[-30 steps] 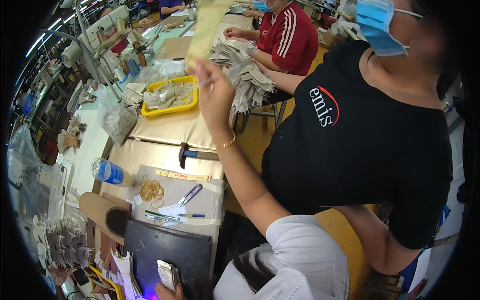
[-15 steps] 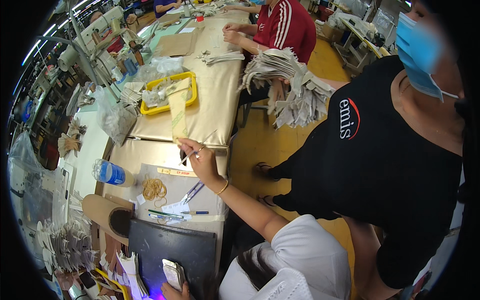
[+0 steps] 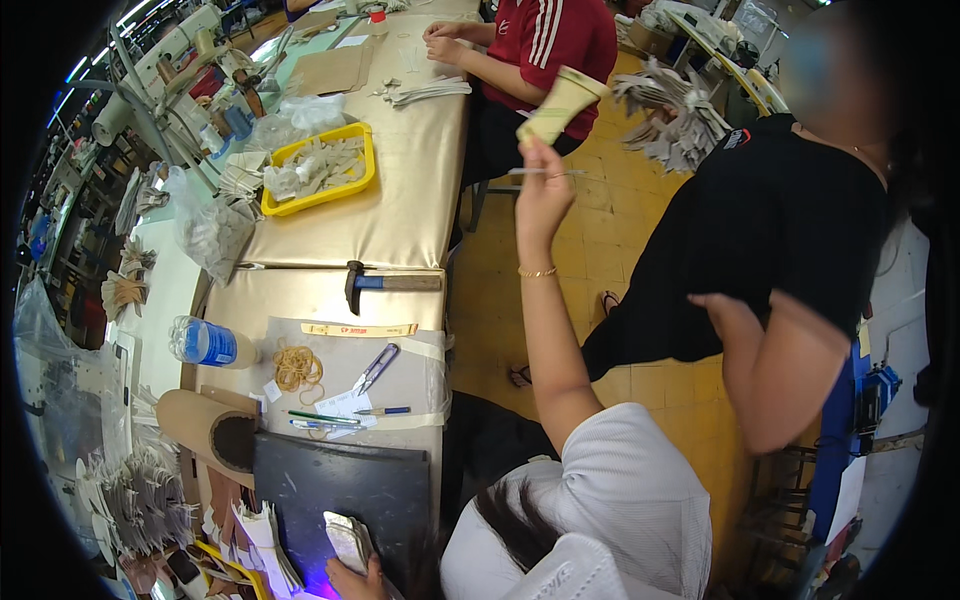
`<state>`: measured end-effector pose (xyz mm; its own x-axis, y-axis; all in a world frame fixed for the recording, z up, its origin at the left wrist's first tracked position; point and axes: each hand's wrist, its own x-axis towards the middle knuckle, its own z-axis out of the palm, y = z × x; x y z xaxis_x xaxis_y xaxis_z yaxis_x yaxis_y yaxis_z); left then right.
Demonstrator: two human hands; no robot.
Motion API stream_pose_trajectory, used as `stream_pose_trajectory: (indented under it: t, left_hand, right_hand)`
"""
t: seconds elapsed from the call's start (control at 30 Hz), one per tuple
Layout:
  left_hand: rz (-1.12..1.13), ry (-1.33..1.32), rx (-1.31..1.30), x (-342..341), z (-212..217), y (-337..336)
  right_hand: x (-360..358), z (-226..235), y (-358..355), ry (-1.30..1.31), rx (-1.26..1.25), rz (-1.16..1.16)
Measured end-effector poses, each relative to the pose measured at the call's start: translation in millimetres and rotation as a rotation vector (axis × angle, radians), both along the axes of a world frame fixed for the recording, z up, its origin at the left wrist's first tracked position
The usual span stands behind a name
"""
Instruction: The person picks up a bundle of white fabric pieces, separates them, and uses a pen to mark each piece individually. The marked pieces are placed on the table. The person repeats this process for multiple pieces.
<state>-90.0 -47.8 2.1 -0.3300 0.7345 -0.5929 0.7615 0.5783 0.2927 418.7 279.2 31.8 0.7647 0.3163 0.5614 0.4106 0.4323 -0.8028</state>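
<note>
My right hand [image 3: 541, 196] is raised over the aisle beside the table, a thin gold bracelet on its wrist. It grips a long beige strip [image 3: 560, 104] that sticks up from the fingers, with a thin pale sliver across the fingertips. My left hand [image 3: 352, 579] is low at the bottom edge, holding a small stack of pale cut pieces [image 3: 345, 540] above a dark board [image 3: 340, 485]. A person in a black shirt [image 3: 770, 210] stands right of my raised hand with a bundle of grey pieces [image 3: 672, 122].
The gold-covered table [image 3: 400, 215] carries a hammer [image 3: 385, 284], a yellow tray [image 3: 320, 170] of cut pieces, a water bottle [image 3: 205, 342], rubber bands [image 3: 298, 368], snips [image 3: 375, 367] and pens. A person in a red shirt [image 3: 550, 40] sits at the far end. Piles of cut pieces lie at the left.
My right hand has lifted from the table near the hammer, up and to the right, with the beige strip. The person in black has shifted right. My left hand has stayed low.
</note>
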Motion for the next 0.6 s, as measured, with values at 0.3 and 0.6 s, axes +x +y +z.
stream_pose_trajectory:
  t: [0.3, 0.6]
  left_hand:
    - [-0.006, 0.209, 0.365, 36.6, 25.5, -14.4]
    - [0.681, 0.375, 1.343, 36.0, 93.6, -86.3]
  right_hand:
    - [-208.1, 18.1, -65.6, -0.089, 0.033, 1.229]
    - [-301.2, 18.1, -144.5, -0.555, -0.22, 2.23]
